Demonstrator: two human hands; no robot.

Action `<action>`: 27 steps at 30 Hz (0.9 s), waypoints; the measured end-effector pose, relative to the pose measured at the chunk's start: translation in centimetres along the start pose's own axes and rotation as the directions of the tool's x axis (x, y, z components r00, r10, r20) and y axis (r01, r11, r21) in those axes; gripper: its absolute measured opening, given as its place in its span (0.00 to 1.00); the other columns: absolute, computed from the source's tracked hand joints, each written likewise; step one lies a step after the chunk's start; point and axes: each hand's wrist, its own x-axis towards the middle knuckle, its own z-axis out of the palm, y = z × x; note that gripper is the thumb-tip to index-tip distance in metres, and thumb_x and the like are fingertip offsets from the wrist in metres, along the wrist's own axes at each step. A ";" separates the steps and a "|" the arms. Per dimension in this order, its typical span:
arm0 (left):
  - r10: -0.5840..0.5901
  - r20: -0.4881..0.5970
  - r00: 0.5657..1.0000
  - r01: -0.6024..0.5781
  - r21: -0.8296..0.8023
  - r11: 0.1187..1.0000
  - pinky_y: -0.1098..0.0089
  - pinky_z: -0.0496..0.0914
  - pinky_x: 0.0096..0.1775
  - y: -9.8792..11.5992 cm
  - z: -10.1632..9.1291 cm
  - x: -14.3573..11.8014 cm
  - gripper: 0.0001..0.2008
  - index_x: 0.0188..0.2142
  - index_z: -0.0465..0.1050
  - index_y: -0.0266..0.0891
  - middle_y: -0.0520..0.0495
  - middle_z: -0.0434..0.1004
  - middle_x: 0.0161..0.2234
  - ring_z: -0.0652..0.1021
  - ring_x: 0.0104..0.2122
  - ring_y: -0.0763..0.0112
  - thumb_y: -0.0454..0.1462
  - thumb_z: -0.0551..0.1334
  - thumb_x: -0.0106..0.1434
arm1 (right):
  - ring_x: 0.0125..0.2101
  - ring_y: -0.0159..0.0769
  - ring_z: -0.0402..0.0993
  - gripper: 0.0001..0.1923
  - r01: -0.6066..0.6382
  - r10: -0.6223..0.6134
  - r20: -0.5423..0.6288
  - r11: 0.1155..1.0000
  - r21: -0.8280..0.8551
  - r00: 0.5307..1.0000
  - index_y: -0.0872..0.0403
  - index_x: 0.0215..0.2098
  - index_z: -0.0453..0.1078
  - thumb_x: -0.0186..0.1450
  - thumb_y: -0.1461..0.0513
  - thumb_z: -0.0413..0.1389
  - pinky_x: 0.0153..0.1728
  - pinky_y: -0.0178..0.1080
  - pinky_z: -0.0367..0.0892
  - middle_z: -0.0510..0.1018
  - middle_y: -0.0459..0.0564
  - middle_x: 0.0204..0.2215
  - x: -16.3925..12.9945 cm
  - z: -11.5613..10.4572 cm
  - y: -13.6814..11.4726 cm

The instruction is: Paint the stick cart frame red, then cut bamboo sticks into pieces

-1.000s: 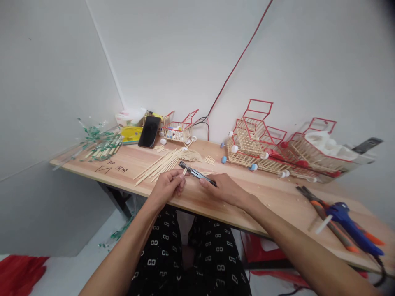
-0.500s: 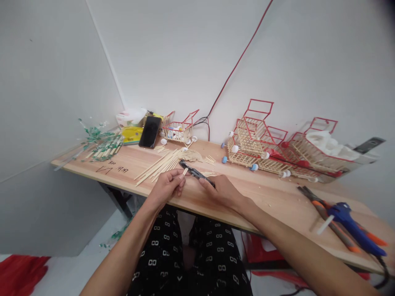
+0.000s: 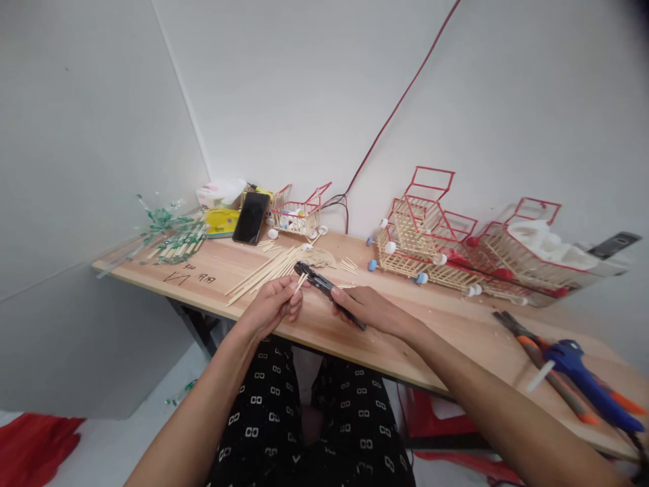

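Note:
Pinched in the fingers of my left hand [image 3: 274, 306] are thin wooden sticks [image 3: 301, 281], apparently two, pointing up. My right hand [image 3: 369, 308] is wrapped round black pliers [image 3: 320, 281], whose jaws lie right beside the sticks' upper ends. Whether the jaws touch the sticks I cannot tell. Just behind my hands, a fan of long wooden sticks [image 3: 263, 269] lies on the wooden table [image 3: 436, 325]. Short cut sticks [image 3: 348, 264] sit beyond the pliers, next to a flat tan piece [image 3: 319, 258].
Small stick carts with red frames [image 3: 420, 220] stand back right; another cart [image 3: 299, 216] is near a leaning phone [image 3: 251, 218]. Wrapped sticks [image 3: 177, 243] lie left. A blue glue gun [image 3: 572, 365] and orange-handled pliers [image 3: 532, 348] rest at right.
The pliers have turned in my right hand, and more of their handles shows below it. Two sticks now show in my left fingers where one showed before. The view has shifted slightly.

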 end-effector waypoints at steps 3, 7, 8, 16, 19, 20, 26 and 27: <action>0.028 -0.029 0.999 -0.028 -0.005 1.000 0.77 0.57 0.20 -0.1 0.2 0.0 0.17 0.37 0.70 0.33 0.57 0.59 0.19 0.62 0.17 0.81 0.45 0.67 0.56 | 0.24 0.33 0.67 0.38 0.014 -0.015 -0.022 0.998 -0.062 1.000 0.57 0.28 0.71 0.66 0.38 0.34 0.28 0.35 0.59 0.75 0.51 0.23 0.2 0.3 -0.3; 0.048 -0.051 0.998 -0.047 0.015 0.999 0.77 0.57 0.20 -0.2 0.2 0.0 0.16 0.35 0.70 0.33 0.57 0.60 0.19 0.62 0.18 0.81 0.45 0.67 0.56 | 0.25 0.34 0.66 0.36 0.026 -0.036 -0.067 0.990 -0.137 0.997 0.56 0.26 0.68 0.66 0.39 0.34 0.28 0.35 0.57 0.75 0.51 0.24 0.5 0.8 0.0; 0.054 -0.056 0.997 -0.052 0.023 0.998 0.76 0.58 0.20 -0.2 0.3 0.0 0.16 0.35 0.70 0.33 0.57 0.60 0.19 0.62 0.18 0.81 0.45 0.67 0.56 | 0.25 0.35 0.67 0.36 0.033 -0.046 -0.079 0.988 -0.148 0.996 0.56 0.25 0.67 0.66 0.39 0.34 0.28 0.35 0.57 0.75 0.51 0.24 0.6 0.9 0.2; 0.132 -0.104 0.986 -0.116 0.144 0.983 0.76 0.56 0.21 -0.7 0.5 0.0 0.15 0.35 0.69 0.34 0.57 0.61 0.19 0.62 0.17 0.81 0.45 0.63 0.59 | 0.28 0.36 0.68 0.35 0.043 -0.057 -0.084 0.986 -0.162 0.995 0.57 0.29 0.69 0.67 0.40 0.34 0.29 0.36 0.56 0.76 0.53 0.28 0.5 1.2 0.5; 0.133 -0.127 0.983 -0.109 0.180 0.978 0.76 0.55 0.20 -0.8 0.7 0.0 0.16 0.36 0.69 0.34 0.58 0.60 0.19 0.61 0.17 0.81 0.46 0.63 0.59 | 0.27 0.36 0.67 0.34 0.059 -0.080 -0.107 0.981 -0.187 0.991 0.57 0.29 0.69 0.67 0.41 0.36 0.28 0.35 0.54 0.76 0.52 0.28 0.4 1.1 0.6; 0.134 -0.125 0.983 -0.109 0.188 0.976 0.76 0.55 0.20 -0.9 0.7 0.0 0.16 0.36 0.69 0.34 0.58 0.60 0.19 0.61 0.16 0.81 0.46 0.63 0.59 | 0.27 0.35 0.67 0.33 0.068 -0.092 -0.117 0.978 -0.196 0.989 0.56 0.30 0.69 0.67 0.41 0.36 0.28 0.35 0.54 0.76 0.52 0.27 0.4 1.1 0.7; 0.155 -0.092 0.984 -0.132 0.218 0.967 0.76 0.54 0.20 -1.1 0.5 0.1 0.14 0.35 0.68 0.34 0.57 0.59 0.19 0.60 0.17 0.81 0.45 0.62 0.61 | 0.23 0.32 0.61 0.31 0.064 -0.098 -0.157 0.975 -0.211 0.983 0.57 0.25 0.67 0.67 0.41 0.40 0.25 0.34 0.51 0.72 0.48 0.22 0.2 1.7 1.1; 0.161 -0.086 0.983 -0.139 0.219 0.966 0.76 0.54 0.20 -1.1 0.5 0.1 0.14 0.34 0.68 0.34 0.57 0.59 0.19 0.60 0.17 0.81 0.44 0.62 0.61 | 0.23 0.31 0.61 0.31 0.071 -0.104 -0.161 0.977 -0.199 0.981 0.57 0.24 0.66 0.66 0.41 0.40 0.25 0.34 0.50 0.71 0.48 0.22 0.2 1.8 1.1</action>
